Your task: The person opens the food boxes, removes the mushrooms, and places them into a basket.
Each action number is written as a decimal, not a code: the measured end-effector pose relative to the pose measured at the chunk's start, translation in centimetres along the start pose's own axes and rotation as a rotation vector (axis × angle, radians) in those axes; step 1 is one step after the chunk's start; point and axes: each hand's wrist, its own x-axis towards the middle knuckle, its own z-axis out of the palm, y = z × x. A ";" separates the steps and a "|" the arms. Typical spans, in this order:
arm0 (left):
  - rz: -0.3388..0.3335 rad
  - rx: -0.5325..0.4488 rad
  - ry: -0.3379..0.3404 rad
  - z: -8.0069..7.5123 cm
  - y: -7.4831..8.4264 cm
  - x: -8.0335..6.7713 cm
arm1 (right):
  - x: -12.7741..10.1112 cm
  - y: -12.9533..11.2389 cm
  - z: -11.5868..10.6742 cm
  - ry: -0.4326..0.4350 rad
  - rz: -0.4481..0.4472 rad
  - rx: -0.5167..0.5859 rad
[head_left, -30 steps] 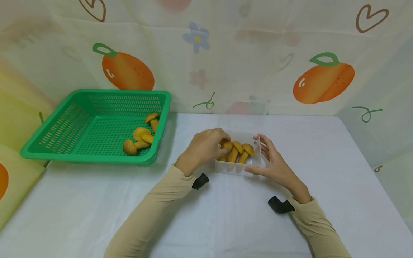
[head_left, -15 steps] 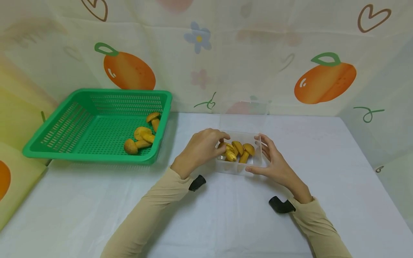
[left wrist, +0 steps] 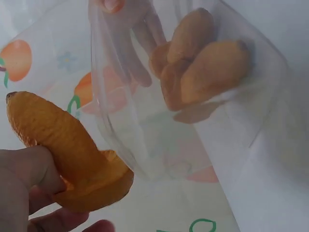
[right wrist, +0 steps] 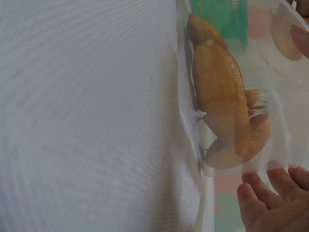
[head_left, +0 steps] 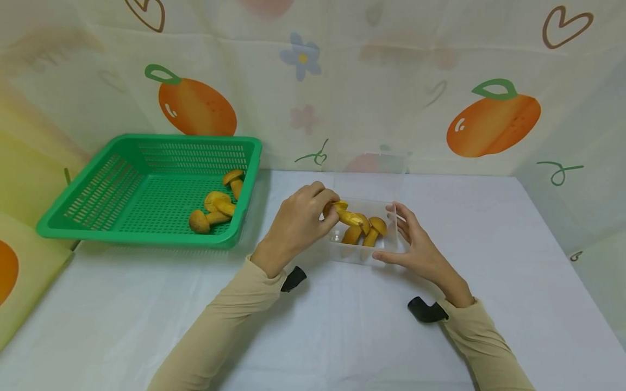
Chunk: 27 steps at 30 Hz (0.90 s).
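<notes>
Two hands (head_left: 299, 224), white tablecloth (head_left: 352, 320), orange-printed backdrop (head_left: 381, 98)

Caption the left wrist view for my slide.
Left hand holds a yellow-brown mushroom near a clear box, with more mushrooms inside.

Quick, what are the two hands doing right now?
Left hand: gripping one mushroom.
Right hand: holding the clear box at its right end.
</notes>
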 end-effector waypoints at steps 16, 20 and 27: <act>-0.147 -0.419 -0.250 -0.1 -0.7 -0.5 | 0.0 -0.1 -0.1 -0.005 0.015 0.008; -0.151 -0.466 -0.287 -0.4 -0.8 -0.7 | 0.0 0.0 -0.1 -0.007 0.010 0.013; -0.118 -0.479 -0.312 -0.6 -1.0 -1.0 | 0.0 0.1 0.0 -0.008 0.006 0.009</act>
